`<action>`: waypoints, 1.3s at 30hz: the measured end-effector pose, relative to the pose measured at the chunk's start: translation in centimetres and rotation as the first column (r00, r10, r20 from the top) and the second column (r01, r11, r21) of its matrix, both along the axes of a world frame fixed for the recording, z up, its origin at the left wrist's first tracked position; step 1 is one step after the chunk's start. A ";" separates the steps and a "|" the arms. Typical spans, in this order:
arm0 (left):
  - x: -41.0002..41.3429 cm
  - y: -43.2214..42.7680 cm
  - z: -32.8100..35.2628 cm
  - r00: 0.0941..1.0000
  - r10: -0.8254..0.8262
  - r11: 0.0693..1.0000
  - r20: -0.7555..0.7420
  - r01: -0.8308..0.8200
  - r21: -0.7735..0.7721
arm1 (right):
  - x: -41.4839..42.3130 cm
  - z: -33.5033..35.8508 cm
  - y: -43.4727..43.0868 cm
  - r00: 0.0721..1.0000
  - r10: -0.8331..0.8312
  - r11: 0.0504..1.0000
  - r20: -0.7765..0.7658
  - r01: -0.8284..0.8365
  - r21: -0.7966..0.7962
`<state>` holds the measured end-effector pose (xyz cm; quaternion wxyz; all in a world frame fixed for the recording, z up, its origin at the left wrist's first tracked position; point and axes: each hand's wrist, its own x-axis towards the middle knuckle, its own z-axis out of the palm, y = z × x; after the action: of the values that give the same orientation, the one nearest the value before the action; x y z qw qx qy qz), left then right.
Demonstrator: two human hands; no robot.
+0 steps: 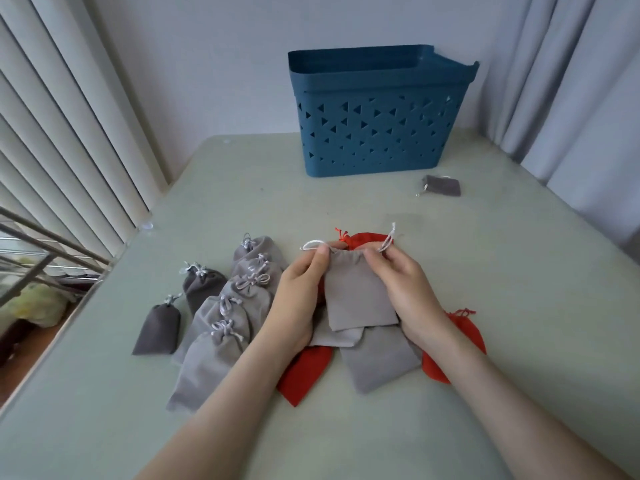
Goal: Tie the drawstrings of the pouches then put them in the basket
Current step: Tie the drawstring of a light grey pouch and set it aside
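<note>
Both hands, left hand and right hand, pinch the cords of a grey pouch held lengthwise above the pale table, mouth toward the blue basket; curtains behind.

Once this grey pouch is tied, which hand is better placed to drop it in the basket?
Likely the right hand: it sits straight before the blue basket, while the left hand lines up with the basket's left edge. Both pinch drawstrings of the grey pouch.
</note>
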<state>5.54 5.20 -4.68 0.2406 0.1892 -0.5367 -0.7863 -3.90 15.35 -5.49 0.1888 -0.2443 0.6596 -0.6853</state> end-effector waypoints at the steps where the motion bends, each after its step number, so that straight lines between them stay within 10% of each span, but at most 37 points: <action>1: 0.0 0.0 0.0 1.000 -0.004 1.000 -0.016 0.004 -0.026 | 0.1 0.1 0.0 1.000 -0.015 1.000 0.013 0.015 -0.012; 9: 0.2 0.5 0.2 0.996 0.064 0.964 -0.057 -0.076 -0.253 | 0.4 0.3 0.0 1.000 -0.016 0.999 0.014 0.017 -0.044; 16: 0.4 0.7 1.3 0.983 -0.088 0.988 -0.159 0.107 0.113 | 0.2 0.7 0.2 0.970 0.084 0.980 0.230 -0.038 -0.196; 26: 1.0 -2.4 1.5 0.958 -0.160 0.787 -0.240 0.271 0.555 | -1.7 1.9 1.0 0.823 0.298 0.796 0.483 0.065 -0.602; 35: 0.9 -1.7 2.1 0.947 -0.130 0.742 -0.294 0.290 0.605 | -1.0 2.1 1.0 0.972 0.173 0.944 0.156 -0.118 -0.309; 39: 0.6 -1.0 2.3 0.977 -0.118 0.880 -0.179 0.187 0.437 | 0.3 2.6 0.8 0.981 0.188 0.963 -0.053 -0.195 -0.184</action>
<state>6.13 4.17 -2.38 0.1662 0.1385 -0.3337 -0.9175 -3.63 16.12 -2.89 0.2185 -0.3357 0.5682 -0.7188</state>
